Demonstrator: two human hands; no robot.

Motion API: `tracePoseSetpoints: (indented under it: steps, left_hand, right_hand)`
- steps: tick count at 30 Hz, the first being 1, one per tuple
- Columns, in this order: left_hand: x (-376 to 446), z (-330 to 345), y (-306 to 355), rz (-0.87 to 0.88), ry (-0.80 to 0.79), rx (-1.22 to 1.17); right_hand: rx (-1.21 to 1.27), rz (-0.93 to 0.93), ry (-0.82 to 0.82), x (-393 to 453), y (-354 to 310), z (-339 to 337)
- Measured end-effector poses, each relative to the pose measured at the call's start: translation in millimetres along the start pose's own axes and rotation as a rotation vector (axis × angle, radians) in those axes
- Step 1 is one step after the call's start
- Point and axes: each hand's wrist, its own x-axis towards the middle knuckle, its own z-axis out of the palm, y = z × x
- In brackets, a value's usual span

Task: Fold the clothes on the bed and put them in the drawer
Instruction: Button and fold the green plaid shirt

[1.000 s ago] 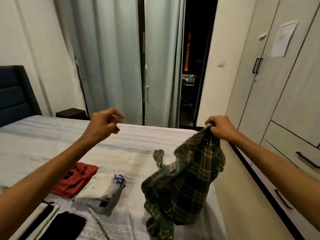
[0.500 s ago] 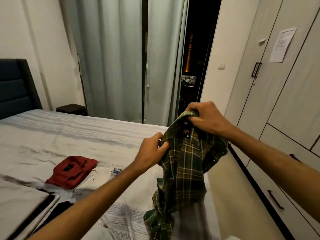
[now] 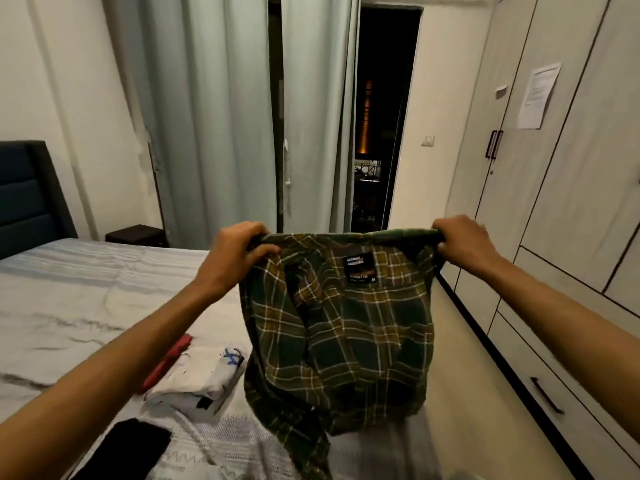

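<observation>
Fingers of the left hand [image 3: 239,252] curl over the top edge of the green plaid shirt [image 3: 341,327], pinching it at one shoulder; fingers of the right hand [image 3: 464,242] grip the opposite shoulder, at three o'clock from the left. Between them the collar edge is stretched taut, and the shirt hangs down open with its neck label [image 3: 360,268] facing the camera, its lower part reaching the bed [image 3: 86,289]. At eight o'clock from the shirt lie a folded white garment [image 3: 204,379] and, just beside it, a red garment [image 3: 169,362], with a black garment [image 3: 128,452] at seven o'clock. A drawer [image 3: 561,393] of the wardrobe sits at four o'clock.
</observation>
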Motion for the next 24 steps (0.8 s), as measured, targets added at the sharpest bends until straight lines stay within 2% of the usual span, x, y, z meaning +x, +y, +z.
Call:
tracePoseSetpoints:
  steps: [3,5,10,13,16,18,21,24]
  left_hand:
    - [-4,-10,-26,-0.062,0.084,0.13]
    - [-5,-17,-30,-0.132,0.157,0.134]
    - [10,-41,-10,-0.208,0.283,-0.075]
    - [29,-67,2,-0.185,0.311,-0.099]
    - [47,-97,3,-0.138,0.291,-0.029]
    - [50,-102,-10,-0.194,0.238,0.009]
    - [40,-78,-46,-0.322,0.097,0.119]
    - [11,-41,-78,-0.349,-0.03,0.222]
  right_hand:
    - [0.255,0.259,0.164,-3,22,11]
    - [0.408,0.327,0.232,-1,29,6]
    - [0.92,0.281,0.165,13,31,-45]
    - [1.09,0.241,0.135,26,41,-92]
    - [1.025,0.177,0.138,33,58,-124]
    - [0.912,0.182,0.073,29,61,-121]
    - [0.76,0.214,-0.117,19,57,-79]
    - [0.737,0.177,-0.286,4,52,-25]
